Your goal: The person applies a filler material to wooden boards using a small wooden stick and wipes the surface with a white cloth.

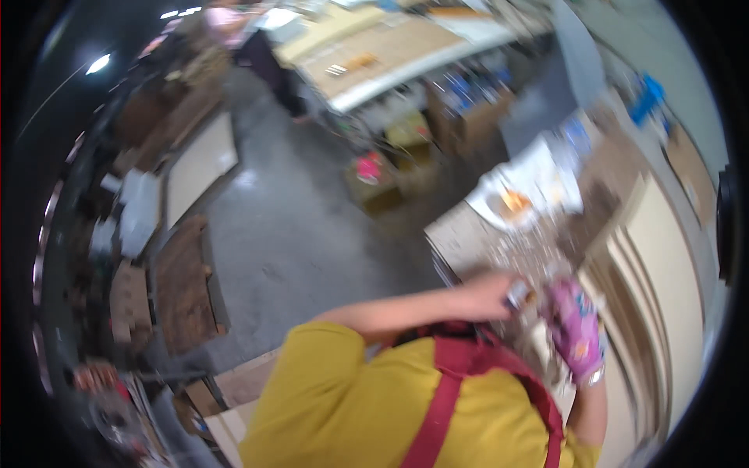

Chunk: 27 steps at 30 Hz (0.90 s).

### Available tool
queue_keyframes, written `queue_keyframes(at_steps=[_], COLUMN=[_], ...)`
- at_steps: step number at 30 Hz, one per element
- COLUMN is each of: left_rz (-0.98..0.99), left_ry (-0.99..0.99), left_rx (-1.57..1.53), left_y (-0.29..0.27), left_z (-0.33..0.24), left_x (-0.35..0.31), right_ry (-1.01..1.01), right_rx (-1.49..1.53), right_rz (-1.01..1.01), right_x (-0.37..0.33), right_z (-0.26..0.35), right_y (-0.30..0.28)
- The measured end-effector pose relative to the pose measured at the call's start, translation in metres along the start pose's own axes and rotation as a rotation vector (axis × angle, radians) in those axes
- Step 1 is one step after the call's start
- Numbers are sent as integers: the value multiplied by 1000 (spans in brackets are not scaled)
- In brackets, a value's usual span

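My bare left hand [485, 296] is closed over the near part of a cluttered worktable [452, 238]. From its fingers shows a small silvery object with a brownish end [520, 296], too blurred to name. Close on the right is my right hand [576, 321], in a pink-purple flowered glove, with a light band at the wrist. Its fingers are smeared by motion, so I cannot see whether they grip anything. Just beyond both hands lie clear, shiny small pieces [530, 248]. Farther on is a white sheet or bag [538, 183] with an orange item [515, 201] on it.
Cream boards [655, 234] stand stacked along my right. A larger bench [390, 47] is at the back, with boxes [374, 187] below it. A person in dark trousers [269, 74] stands at its left. Boards [187, 285] lie on the grey floor [304, 234].
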<state>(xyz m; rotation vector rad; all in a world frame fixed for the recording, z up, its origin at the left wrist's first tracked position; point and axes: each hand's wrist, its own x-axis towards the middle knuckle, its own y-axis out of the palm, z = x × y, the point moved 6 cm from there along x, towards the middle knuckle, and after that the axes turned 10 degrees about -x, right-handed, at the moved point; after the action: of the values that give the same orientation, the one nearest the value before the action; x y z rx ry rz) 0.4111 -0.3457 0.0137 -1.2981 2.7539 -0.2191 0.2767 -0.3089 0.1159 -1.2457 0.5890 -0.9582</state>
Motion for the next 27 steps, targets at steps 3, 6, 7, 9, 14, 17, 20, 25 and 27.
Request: queue_keyframes(at_steps=[3, 6, 7, 9, 14, 17, 20, 25, 27], left_rz=[-194, -194, -210, -198, -267, -297, -303, -352, -398], left_ry=[-17, 69, 111, 87, 80, 62, 50, 23, 43], left_rx=[-165, -34, 23, -24, -8, -27, -13, -51, -9], left_y=[-24, -37, -41, -41, -52, -60, -68, -80, -89], left_z=[25, 32, 34, 35, 40, 45, 50, 59, 60], left_x=[-12, -8, -5, -1, -6, -9, -10, -5, -2], right_ry=[269, 309, 364, 279, 276, 243, 361, 603, 601], right_rx=[229, 231, 71, -84, -99, -100, 87, 278, 276], right_rz=[-78, 72, 190, 134, 252, 253, -59, -52, -69], right_x=[8, 15, 23, 27, 28, 34, 51, 105, 120], right_z=[-28, -66, -71, -79, -82, -77, -87, -89, -92], right_y=[-5, 51, 66, 88, 105, 93, 70, 73, 84])
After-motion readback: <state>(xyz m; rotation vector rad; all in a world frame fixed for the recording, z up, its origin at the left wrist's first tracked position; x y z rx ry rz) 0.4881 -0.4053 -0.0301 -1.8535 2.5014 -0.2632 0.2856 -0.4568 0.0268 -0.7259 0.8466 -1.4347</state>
